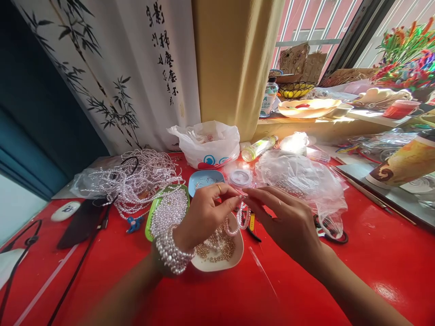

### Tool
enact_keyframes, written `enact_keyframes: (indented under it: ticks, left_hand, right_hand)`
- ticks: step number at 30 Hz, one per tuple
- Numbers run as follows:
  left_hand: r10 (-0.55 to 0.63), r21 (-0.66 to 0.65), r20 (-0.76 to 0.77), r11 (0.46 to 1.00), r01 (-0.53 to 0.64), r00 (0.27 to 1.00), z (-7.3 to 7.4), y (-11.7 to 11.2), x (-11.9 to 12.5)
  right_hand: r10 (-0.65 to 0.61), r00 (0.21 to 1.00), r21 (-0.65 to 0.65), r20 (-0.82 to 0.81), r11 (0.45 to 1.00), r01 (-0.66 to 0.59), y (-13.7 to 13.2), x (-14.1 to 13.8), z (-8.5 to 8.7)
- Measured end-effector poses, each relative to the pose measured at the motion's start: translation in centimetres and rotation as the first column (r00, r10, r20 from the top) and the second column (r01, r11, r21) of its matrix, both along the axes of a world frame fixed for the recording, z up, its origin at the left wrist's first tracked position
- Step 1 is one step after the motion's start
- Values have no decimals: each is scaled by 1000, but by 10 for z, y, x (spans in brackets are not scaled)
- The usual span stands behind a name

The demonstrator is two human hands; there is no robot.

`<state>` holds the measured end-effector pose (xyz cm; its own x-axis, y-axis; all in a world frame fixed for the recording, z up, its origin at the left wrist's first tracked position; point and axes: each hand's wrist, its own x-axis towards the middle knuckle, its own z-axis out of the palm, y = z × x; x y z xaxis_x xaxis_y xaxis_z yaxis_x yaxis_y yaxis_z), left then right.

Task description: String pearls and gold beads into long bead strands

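My left hand [212, 210], with a ring on one finger and pearl bracelets [171, 251] round its wrist, pinches one part of a pale pink bead strand [242, 217]. My right hand [288, 219] meets it there, fingertips together on the same strand. Loops of beads hang below the fingers; the exact spot of the pinch is partly hidden. Under the hands sits a cream dish [220, 265] with gold and clear beads. Just left of it, a green tray [170, 213] is full of white pearl beads. A blue dish [205, 176] with small pieces lies behind.
A heap of bead strings [142, 176] lies at the back left beside a black phone [79, 226] and cables. At the back are a white plastic bag [209, 147], a round clear container [240, 177] and another clear bag [299, 176]. A patterned cup [404, 160] leans at right.
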<state>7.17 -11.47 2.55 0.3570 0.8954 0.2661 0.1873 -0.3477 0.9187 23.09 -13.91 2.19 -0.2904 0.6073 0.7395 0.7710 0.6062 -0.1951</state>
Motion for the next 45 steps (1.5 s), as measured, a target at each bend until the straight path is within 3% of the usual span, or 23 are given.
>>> enact_keyframes:
  ticks: [2,4,8,17,28,31,35,37,39,41,43,45]
  left_hand:
    - [-60,-171,123,982,81,991,-1,4,-2]
    - [-86,-328,268,928,175,959,-4,8,-2]
    - [-57,-468,417,842,268,907,-8,11,-2]
    - [-76,-510,420,805,304,905,-5,10,0]
    - [-81,-469,329,851,238,941,-9,10,2]
    - [-100,-439,292,870,226,951,-7,8,1]
    - [-153,-346,178,915,207,972,-3,2,2]
    - [-165,-238,92,954,183,982,-2,-2,3]
    - [-152,-69,-16,986,150,988,-2,-6,4]
    - [-103,127,-133,985,120,986,-3,-8,5]
    - [-31,286,-217,954,94,976,-5,-8,6]
    - [31,378,-252,923,68,967,-7,-8,6]
  right_hand:
    - [-3,1000,-2,22,1000,3,1,2,0]
    - [39,998,27,49,999,-41,1,5,0]
    - [97,984,126,149,985,-116,2,9,-5]
    - [-3,944,261,329,961,-88,2,10,-6]
    - [2,926,220,377,971,-92,1,9,-12]
    - [79,965,117,250,987,-111,0,8,-11]
    - [99,980,-169,-174,977,-129,-3,4,-3]
    - [18,945,-378,-328,914,-149,-5,2,3]
    - [-63,911,-577,-407,791,-203,-5,1,10]
    - [-106,880,-687,-463,671,-280,-5,1,14]
    - [-127,849,-711,-513,618,-337,-5,2,15]
    - [-145,830,-708,-539,612,-353,-4,4,14]
